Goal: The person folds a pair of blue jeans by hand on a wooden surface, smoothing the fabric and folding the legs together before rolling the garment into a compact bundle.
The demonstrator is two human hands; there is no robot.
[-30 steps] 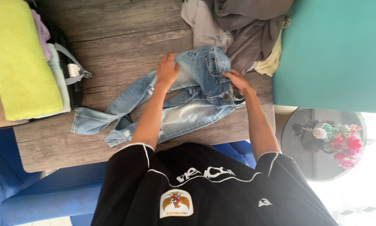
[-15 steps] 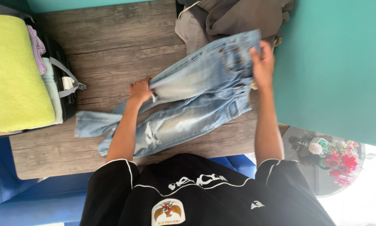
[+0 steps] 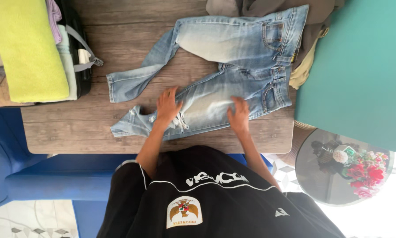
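My fingers are spread flat, not gripping anything: my left hand [image 3: 168, 105] presses palm-down on the near leg of the jeans [image 3: 233, 66] close to the frayed knee rip, and my right hand [image 3: 239, 115] lies open on the thigh of that same leg, nearer the waistband. The jeans are laid across the wooden table [image 3: 74, 132], waistband toward the teal wall [image 3: 361, 70], with the far leg bent off at an angle toward the black bag [image 3: 76, 57].

What worries me first is that far leg. It is crooked and partly twisted, so if I smooth only the near leg, the fabric between the two could bunch up at the crotch and leave a crease.

The near leg's cuff lies close to the table's front edge. A push toward me could drag it over the edge, and the weight of the denim might pull more after it.

My fingertips are right by the torn threads at the knee. A sliding stroke could snag them and widen the rip.

The waistband touches the heap of grey clothes [image 3: 268, 9] at the far corner, and I cannot tell whether it rests on them or just beside them. If it overlaps, tugging the jeans could pull that pile along. The yellow-green towel [image 3: 28, 48] on the bag is well apart from my hands, so I judge it safe.
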